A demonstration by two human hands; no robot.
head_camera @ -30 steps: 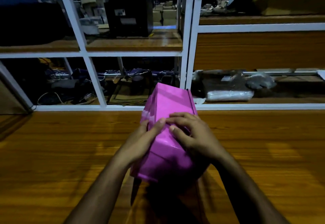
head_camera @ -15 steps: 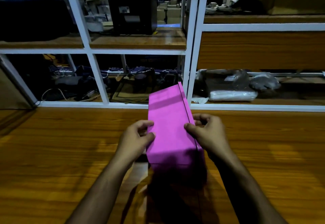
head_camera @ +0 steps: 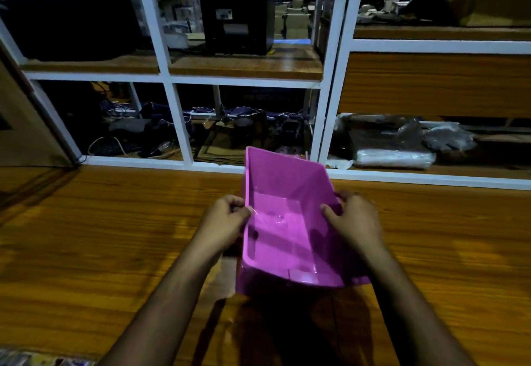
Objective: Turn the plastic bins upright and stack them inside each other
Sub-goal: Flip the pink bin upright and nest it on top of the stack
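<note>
Both hands grip the pink plastic bin [head_camera: 283, 230] by its long rims, left hand [head_camera: 227, 219] at left wall, right hand [head_camera: 355, 219] at right, mouth up, just above the desk [head_camera: 100, 236] at centre. Righting step looks done; next, probably set it down flat. No 2nd bin in view; shelving rack [head_camera: 184, 133] behind.

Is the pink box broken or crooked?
It is not broken as far as I can see. The pink bin is tipped toward the camera, held at its side rims by the left hand and right hand.

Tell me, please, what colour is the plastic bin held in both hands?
The bin is pink-purple, inside and out, seen in the head view.
</note>
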